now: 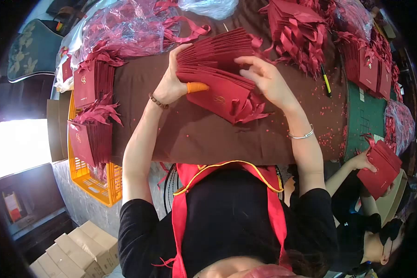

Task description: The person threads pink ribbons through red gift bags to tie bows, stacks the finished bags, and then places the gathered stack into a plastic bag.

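Note:
A thick stack of red paper bags (217, 95) with gold print and red ribbons is held over the brown cloth (194, 134). My left hand (176, 83) grips the stack's left side, an orange cover on its thumb in front and the fingers behind. The stack is parted into a rear and a front group. At its right side is my right hand (262, 78), fingers bent and partly spread at the gap between the groups; whether the fingertips pinch a bag edge is unclear.
Red bag stacks stand at the left (89, 139) above a yellow crate (109, 185). More bags (294, 23), a yellow-black pen (327, 83) and a green mat (363, 111) lie right. A co-worker's hand (360, 162) holds red bags. Cartons (78, 250) stand lower left.

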A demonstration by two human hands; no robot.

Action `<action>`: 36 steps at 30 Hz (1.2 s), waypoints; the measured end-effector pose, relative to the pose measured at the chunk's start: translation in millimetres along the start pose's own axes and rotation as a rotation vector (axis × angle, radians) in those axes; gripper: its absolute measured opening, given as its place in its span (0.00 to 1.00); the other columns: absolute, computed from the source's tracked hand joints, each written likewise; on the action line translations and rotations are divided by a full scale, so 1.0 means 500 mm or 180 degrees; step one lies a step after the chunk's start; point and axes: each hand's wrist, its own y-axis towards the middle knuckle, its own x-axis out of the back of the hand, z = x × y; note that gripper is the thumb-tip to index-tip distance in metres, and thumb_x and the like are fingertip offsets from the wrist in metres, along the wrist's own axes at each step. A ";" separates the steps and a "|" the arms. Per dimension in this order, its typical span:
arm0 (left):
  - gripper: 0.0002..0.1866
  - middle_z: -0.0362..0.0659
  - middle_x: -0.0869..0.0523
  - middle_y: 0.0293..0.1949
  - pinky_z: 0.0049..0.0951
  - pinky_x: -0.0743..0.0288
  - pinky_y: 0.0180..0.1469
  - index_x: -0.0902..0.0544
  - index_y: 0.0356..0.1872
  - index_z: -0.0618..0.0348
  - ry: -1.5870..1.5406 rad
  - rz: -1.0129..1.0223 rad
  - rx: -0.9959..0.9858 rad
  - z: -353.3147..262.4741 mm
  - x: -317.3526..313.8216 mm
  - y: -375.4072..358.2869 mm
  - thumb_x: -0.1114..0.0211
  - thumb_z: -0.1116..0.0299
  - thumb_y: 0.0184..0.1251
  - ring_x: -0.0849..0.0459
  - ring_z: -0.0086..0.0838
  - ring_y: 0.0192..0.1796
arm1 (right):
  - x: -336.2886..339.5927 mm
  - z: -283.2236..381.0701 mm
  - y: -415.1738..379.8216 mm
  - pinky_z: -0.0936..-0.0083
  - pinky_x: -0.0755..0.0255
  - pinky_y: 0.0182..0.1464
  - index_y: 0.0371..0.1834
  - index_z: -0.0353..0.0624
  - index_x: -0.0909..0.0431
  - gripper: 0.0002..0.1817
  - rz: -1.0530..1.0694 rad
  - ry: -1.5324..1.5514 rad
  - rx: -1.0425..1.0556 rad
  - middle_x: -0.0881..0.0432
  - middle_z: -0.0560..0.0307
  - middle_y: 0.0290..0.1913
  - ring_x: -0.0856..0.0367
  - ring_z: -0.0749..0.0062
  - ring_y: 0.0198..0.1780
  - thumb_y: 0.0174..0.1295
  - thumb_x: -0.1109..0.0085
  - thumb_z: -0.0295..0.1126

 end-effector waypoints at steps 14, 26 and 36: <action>0.50 0.44 0.27 0.56 0.32 0.33 0.61 0.43 0.63 0.58 0.0368 -0.0075 0.0015 0.014 0.002 -0.001 0.20 0.72 0.37 0.28 0.28 0.59 | 0.002 -0.081 -0.017 0.63 0.24 0.33 0.32 0.44 0.20 0.08 0.0989 -0.4018 0.0406 0.18 0.50 0.29 0.17 0.55 0.34 0.49 0.45 0.27; 0.49 0.44 0.26 0.55 0.31 0.31 0.59 0.43 0.62 0.60 0.0233 -0.0109 0.0020 0.021 0.000 0.000 0.20 0.71 0.38 0.27 0.28 0.58 | 0.089 -0.084 -0.062 0.54 0.27 0.37 0.38 0.45 0.23 0.09 -0.0022 -0.3843 -0.0447 0.19 0.46 0.33 0.19 0.49 0.36 0.56 0.51 0.31; 0.48 0.45 0.26 0.54 0.31 0.30 0.59 0.42 0.61 0.61 0.0184 -0.0229 0.0050 0.020 -0.008 -0.001 0.20 0.75 0.37 0.27 0.28 0.57 | 0.052 0.003 0.046 0.72 0.54 0.70 0.70 0.38 0.49 0.38 -0.0456 0.0807 0.1237 0.38 0.48 0.68 0.46 0.66 0.70 0.68 0.61 0.56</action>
